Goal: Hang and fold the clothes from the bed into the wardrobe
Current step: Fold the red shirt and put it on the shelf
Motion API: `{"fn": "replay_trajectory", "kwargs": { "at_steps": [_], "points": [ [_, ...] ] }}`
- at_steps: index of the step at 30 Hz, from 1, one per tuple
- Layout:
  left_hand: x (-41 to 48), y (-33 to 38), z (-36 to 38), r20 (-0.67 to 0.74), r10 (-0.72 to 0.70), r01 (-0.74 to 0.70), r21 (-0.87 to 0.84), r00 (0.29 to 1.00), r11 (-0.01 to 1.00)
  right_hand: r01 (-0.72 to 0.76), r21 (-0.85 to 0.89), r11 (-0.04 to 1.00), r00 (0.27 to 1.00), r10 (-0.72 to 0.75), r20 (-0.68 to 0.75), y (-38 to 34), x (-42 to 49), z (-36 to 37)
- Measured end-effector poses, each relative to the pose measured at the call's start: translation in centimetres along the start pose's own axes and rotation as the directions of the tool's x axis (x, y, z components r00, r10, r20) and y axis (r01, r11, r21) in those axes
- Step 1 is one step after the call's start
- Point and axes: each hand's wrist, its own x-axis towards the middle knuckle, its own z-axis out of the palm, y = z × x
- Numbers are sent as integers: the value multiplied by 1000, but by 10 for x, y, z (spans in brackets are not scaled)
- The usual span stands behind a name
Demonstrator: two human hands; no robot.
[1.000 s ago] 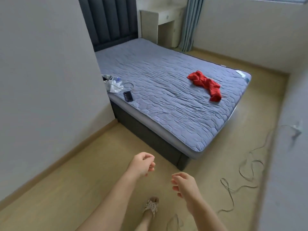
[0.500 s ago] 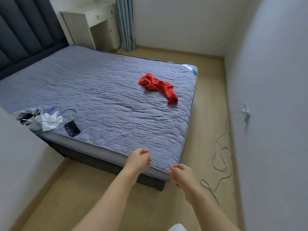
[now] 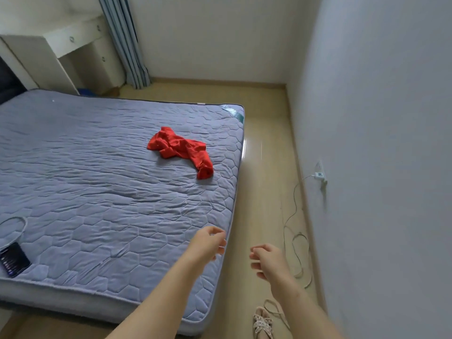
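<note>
A crumpled red garment (image 3: pixel 181 149) lies on the grey-blue quilted mattress of the bed (image 3: pixel 102 187), near its far right corner. My left hand (image 3: pixel 208 244) hovers over the bed's near right edge, fingers loosely curled, holding nothing. My right hand (image 3: pixel 267 260) hangs over the floor beside the bed, also loosely curled and empty. Both hands are well short of the garment. No wardrobe is in view.
A dark phone (image 3: pixel 13 259) and a cable loop (image 3: pixel 17 223) lie at the bed's left. A white desk (image 3: pixel 63 52) and grey curtain (image 3: pixel 124 42) stand at the back. A cord (image 3: pixel 294 231) trails along the floor from a wall plug (image 3: pixel 321 176). My sandalled foot (image 3: pixel 263 322) stands below.
I have walked up to the bed's right side and the view has swung right. The garment now lies closer. Both hands stay loosely curled and empty.
</note>
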Motion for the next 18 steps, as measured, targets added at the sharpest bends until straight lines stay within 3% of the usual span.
{"fn": "replay_trajectory", "kwargs": {
  "at_steps": [7, 18],
  "points": [
    [63, 83, 55, 2, -12, 12, -19, 1000, 1000, -43, -18, 999, 999, 43, -11, -58, 77, -67],
    [203, 152, 30, -55, -65, 55, -156, 996, 986, -58, -144, 988, 996, 68, 66, -161, 208, -47]
  ]
}}
